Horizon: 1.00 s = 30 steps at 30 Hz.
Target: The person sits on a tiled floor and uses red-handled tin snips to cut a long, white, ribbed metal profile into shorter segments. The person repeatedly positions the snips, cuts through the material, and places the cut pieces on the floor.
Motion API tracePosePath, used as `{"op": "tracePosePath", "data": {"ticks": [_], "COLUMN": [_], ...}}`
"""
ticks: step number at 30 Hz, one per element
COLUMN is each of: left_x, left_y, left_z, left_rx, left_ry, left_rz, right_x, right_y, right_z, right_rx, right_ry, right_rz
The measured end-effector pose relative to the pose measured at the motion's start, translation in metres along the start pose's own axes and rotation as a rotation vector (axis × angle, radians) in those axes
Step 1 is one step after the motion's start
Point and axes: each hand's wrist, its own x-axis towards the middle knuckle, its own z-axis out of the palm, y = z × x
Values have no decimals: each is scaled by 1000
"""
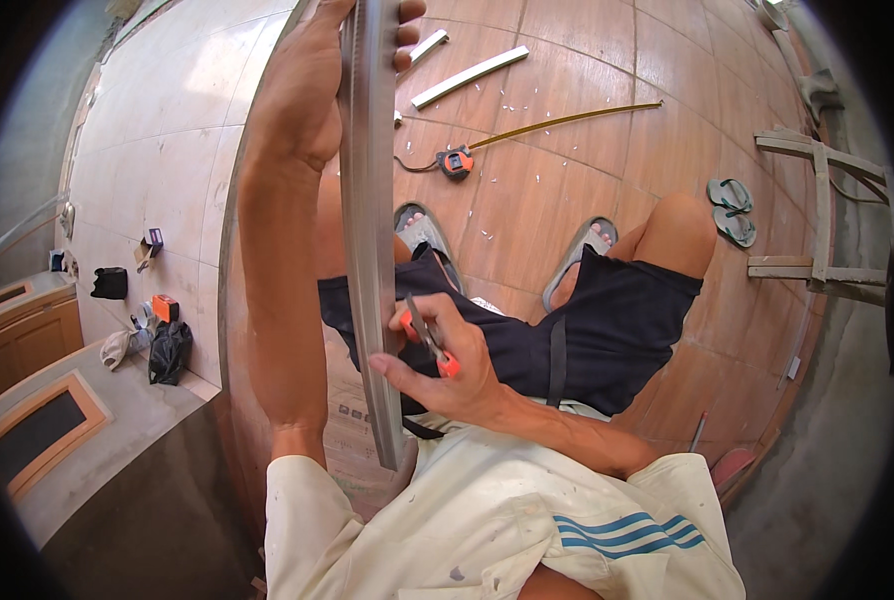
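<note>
Gripping long grey metal strip [372,230] upright, left hand [307,90] clenched round top end near upper frame edge. Right hand [447,365] grasping orange-handled snips [427,340] against strip's lower part, above lap. Tape measure [455,161] on tiled floor [567,190] beyond.

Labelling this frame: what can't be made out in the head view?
- Metal strip: far end cut off by top edge.
- Left hand: fingers wrap behind the strip.
- Orange-handled pliers: jaws hidden behind strip and right hand.
- Left sandal: half covered by strip.
</note>
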Motion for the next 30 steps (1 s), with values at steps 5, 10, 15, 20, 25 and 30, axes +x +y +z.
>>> {"op": "tracePosePath", "data": {"ticks": [5,10,15,20,25,30], "left_x": [-29,-131,-133,-77,-54,-60], "left_y": [-50,-120,-126,-112,-115,-135], "left_z": [31,66,99,102,97,103], "left_rx": [38,-236,-344,-645,-801,-871], "left_ry": [51,-149,-305,-146,-89,-107], "left_rz": [44,-281,-326,-261,-184,-175], "right_x": [70,120,128,55,-35,-42], "right_y": [-23,-39,-40,-54,-59,-49], "right_z": [-50,-125,-159,-146,-125,-107], "right_rx": [26,-113,-312,-169,-235,-238], "right_ry": [203,350,451,457,117,87], "right_rz": [-50,-123,-102,90,441,582]}}
